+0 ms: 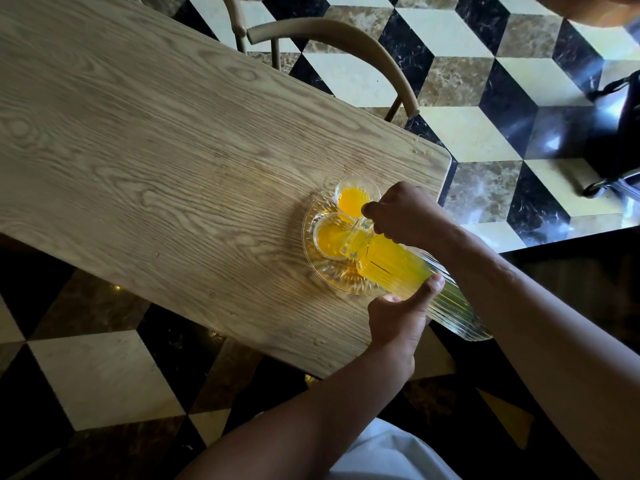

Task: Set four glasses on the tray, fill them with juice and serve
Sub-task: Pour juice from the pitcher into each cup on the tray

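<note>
A wooden table (156,150) fills the left and middle of the view, and everything else sits near its right-hand corner. On the table close to that corner lies a clear cut-glass tray (320,268). Two glasses stand on the tray: the near glass (330,237) holds orange juice, and the far glass (353,199), touching it on the side away from the person, also holds juice (whether more glasses stand under the jug cannot be told). A ribbed glass jug (398,268) of juice is tilted over the tray, its mouth above the near glass and its base reaching past the table's edge toward the person. The left hand (398,320) wraps around the jug's lower body from beneath, thumb on top. The right hand (401,213) is closed on the jug's neck end, just beside the far glass. Behind the table's far edge stands a curved-back chair (332,43) on a chequered floor (485,98)
</note>
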The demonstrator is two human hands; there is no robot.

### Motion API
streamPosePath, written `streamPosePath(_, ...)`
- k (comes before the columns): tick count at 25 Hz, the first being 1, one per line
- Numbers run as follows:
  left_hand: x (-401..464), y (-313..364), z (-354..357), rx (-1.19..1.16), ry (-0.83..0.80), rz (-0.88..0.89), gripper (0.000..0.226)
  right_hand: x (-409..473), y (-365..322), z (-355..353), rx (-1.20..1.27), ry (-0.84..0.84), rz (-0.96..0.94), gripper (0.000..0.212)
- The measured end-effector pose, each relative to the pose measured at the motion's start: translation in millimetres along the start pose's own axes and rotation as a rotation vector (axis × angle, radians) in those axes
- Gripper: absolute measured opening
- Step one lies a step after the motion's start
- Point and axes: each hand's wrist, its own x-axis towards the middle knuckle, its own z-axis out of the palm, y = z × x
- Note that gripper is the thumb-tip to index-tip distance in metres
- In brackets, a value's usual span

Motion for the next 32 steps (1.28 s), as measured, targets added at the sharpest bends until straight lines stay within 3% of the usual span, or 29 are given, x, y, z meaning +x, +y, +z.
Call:
streamPosePath(6,-1.3,2.5,-0.5,-0.03,-0.022,-0.011,0.116,1.7,-2.6,1.4,-0.025,0.005,0.012,0.036)
streamPosePath(13,-1.9,9.1,-0.3,-0.06,-0.083,-0.043,0.098,6.8,-11.2,-1.4,-0.08,-0.009,0.017,0.035)
streamPosePath(20,-4.7,16.3,0.8,-0.122,-0.066,-0.049,0.114,11.0,-16.4,-2.0,-0.097,-0.014,0.03,0.032)
streamPosePath(28,-10.4,20.4,-0.2,-0.099,-0.082,-0.071,0.101,10.9,-17.9,0.5,-0.127,-0.007,0.049,0.033)
streamPosePath(32,-11.3,19.2,2.3,-0.138,-0.071,-0.064,0.108,10.4,-18.1,1.0,-0.143,0.0,0.045,0.032)
